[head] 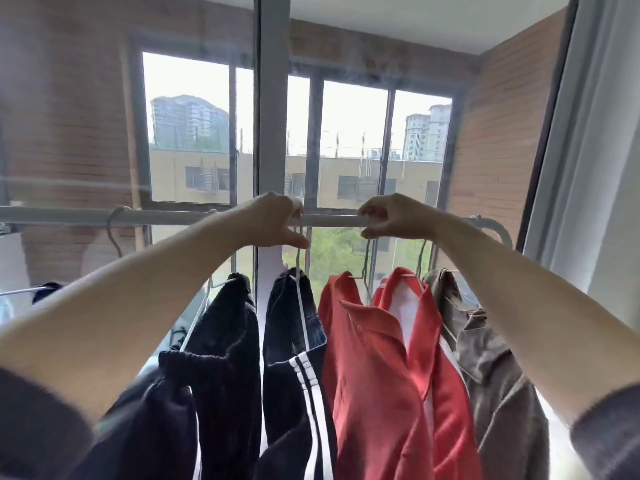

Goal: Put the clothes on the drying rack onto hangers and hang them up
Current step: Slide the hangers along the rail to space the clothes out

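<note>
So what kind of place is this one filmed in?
Probably an enclosed apartment balcony used for drying laundry: clothes on hangers along a rail, brick-faced walls, and windows overlooking tower blocks from well above ground.

The left hand (273, 220) covers the top of the navy striped garment's hanger (298, 258). The right hand (391, 216) covers the top of the red garment's hanger (366, 258). Whether either hook sits over the rail (332, 220) cannot be told. The picture's bottom edge cuts off every garment. The right forearm hides part of the brown jacket (491, 375). The rail's left end is blurred.
</note>
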Tool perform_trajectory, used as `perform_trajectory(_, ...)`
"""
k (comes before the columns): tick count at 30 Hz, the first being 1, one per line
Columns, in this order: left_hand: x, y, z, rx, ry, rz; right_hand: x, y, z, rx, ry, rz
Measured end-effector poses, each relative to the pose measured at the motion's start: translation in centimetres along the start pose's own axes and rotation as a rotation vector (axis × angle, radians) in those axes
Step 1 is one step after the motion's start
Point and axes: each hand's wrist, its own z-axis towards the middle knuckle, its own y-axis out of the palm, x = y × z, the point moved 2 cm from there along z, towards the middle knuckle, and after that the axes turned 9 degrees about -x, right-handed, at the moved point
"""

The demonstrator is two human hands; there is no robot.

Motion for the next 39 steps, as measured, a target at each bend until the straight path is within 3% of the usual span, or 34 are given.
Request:
perform_trajectory(13, 0.4, -0.1, -0.1, -0.016, 0.001, 0.021, 0.5, -0.7, 0.0, -0.065, 0.005, 0.015)
perform_trajectory(17, -0.1, -1.0, -1.3, -0.051, 0.051, -0.013, 0.2, -0.9, 0.2, -0.163, 0.012, -0.003)
perform_trajectory(20, -2.1, -2.9, -3.8, -0.008, 0.039, -0.03, -2.1, -0.6, 0.8, -0.178, -0.085, 0.056)
perform_trajectory(24, -6.0, -4.1, -7.3, -0.122, -0.071, -0.099, -6.5, 0.9, 2.7, -0.167, -0.243, 0.026)
perform_trajectory(27, -7.6, -3.8, -8.2, -0.185, -0.143, -0.128, -8.1, 2.4, 4.0, -0.163, -0.283, -0.064)
perform_trajectory(39, -8.0, -2.5, -7.2, -0.098, -0.179, -0.153, -6.6, 2.4, 5.0, -0.122, -0.304, -0.118)
